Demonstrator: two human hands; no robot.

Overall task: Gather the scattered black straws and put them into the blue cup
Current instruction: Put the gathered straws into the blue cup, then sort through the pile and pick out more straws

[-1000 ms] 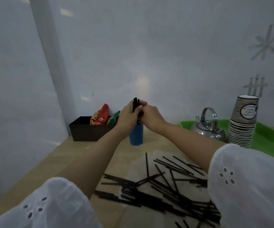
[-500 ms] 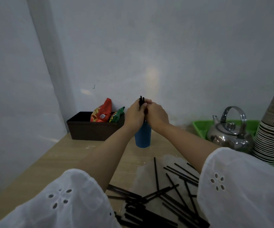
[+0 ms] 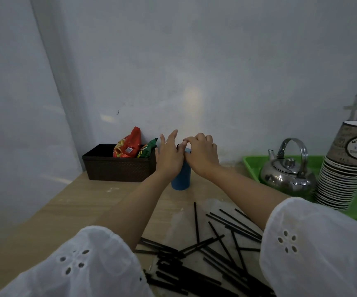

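The blue cup (image 3: 181, 175) stands upright on the table (image 3: 74, 209), near the wall and just right of a dark brown box (image 3: 117, 168). Both hands crowd its top, so most of the rim is hidden and only a sliver of blue shows between them. A few black straw tips (image 3: 177, 146) poke up from the cup in that gap; how many straws are inside cannot be counted.

The left hand (image 3: 169, 156) lies against the cup's left side with its fingers stretched out straight and apart, gripping nothing. The right hand (image 3: 203, 156) arches over the mouth of the cup with its fingers curled, thumb and forefinger meeting just beside the straw tips. Whether they pinch a straw cannot be told.

The box holds a red snack packet (image 3: 128, 146) and a green snack packet (image 3: 147, 149), both standing above its rim. To the right, a green tray (image 3: 254, 166) carries a steel kettle (image 3: 286, 175) and a stack of paper cups (image 3: 342, 170); tray and stack are cut off by the picture's edge.

The loose black straws (image 3: 171, 264) lie criss-crossed on the near part of the table, well apart from the cup. Part of the heap is covered by the white sleeves (image 3: 319, 249) and runs out of the bottom edge.
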